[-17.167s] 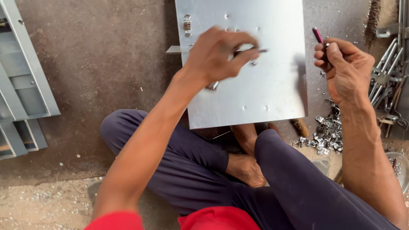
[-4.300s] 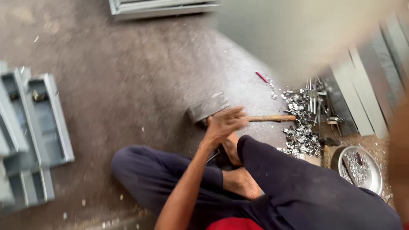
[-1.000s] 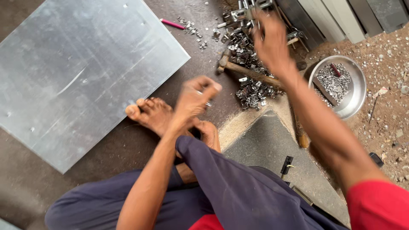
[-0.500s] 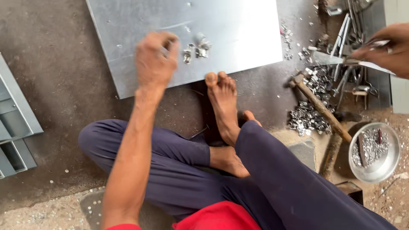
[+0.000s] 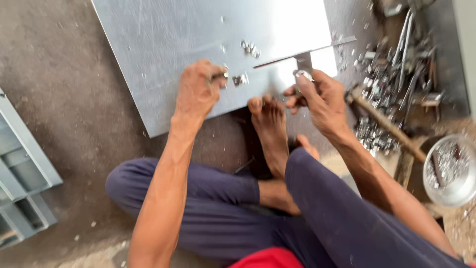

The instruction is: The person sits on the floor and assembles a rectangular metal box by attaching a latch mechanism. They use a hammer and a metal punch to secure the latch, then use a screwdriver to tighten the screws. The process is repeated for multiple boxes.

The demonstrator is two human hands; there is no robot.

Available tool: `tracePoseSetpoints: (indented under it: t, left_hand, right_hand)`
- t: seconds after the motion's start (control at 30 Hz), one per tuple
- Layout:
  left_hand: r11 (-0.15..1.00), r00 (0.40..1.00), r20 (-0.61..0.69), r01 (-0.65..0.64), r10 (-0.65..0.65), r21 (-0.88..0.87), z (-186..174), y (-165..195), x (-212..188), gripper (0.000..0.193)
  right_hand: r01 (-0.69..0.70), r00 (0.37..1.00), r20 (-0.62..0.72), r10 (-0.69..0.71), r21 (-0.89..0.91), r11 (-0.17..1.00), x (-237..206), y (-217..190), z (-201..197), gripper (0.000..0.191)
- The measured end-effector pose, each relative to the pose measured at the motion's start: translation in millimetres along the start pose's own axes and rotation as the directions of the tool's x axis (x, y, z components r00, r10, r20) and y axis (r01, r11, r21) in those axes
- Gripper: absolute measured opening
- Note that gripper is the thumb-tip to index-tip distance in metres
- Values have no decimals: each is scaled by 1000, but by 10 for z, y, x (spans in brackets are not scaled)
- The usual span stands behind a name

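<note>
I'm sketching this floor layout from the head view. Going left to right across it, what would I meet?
Grey metal channel frames → left hand pinching a small metal piece on the large shiny metal sheet → bare foot → right hand → wooden-handled hammer → round metal bowl of small parts.

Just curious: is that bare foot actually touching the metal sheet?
Touching. In the head view the toes of the foot overlap the near edge of the metal sheet, with no gap showing.

left hand (image 5: 197, 89) pinches small fastener (image 5: 221, 76) on metal sheet (image 5: 173, 44); right hand (image 5: 320, 97) grips metal strip (image 5: 303, 63)
</note>
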State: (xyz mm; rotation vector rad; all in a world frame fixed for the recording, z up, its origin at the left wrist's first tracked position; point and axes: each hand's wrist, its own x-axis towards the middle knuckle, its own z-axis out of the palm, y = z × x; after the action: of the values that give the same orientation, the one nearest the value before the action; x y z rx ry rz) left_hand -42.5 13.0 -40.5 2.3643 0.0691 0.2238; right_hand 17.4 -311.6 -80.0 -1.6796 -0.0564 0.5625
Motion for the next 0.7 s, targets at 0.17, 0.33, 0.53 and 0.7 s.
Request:
tracePoseSetpoints:
  t: [0.17, 0.33, 0.53, 0.7]
  left_hand:
    - [962, 991, -77, 85, -108, -260, 29, 260, -76, 17]
    - [957, 993, -48, 88, -105, -278, 33, 389, 5, 18]
    - [986, 992, -119, -68, 51, -150, 309, 196, 436, 37]
    - [972, 999, 10, -29, 32, -232, 421, 152, 699, 22]
  right_hand:
    - [78, 992, 88, -87, 98, 992, -211, -784, 550, 28]
    - [-6, 997, 81, -4, 120, 993, -201, -607, 490, 27]
    - [-201, 980, 83, 182, 413, 889, -99, -463, 83, 22]
    - [-236, 923, 313, 226, -6, 972, -132, -507, 107, 26]
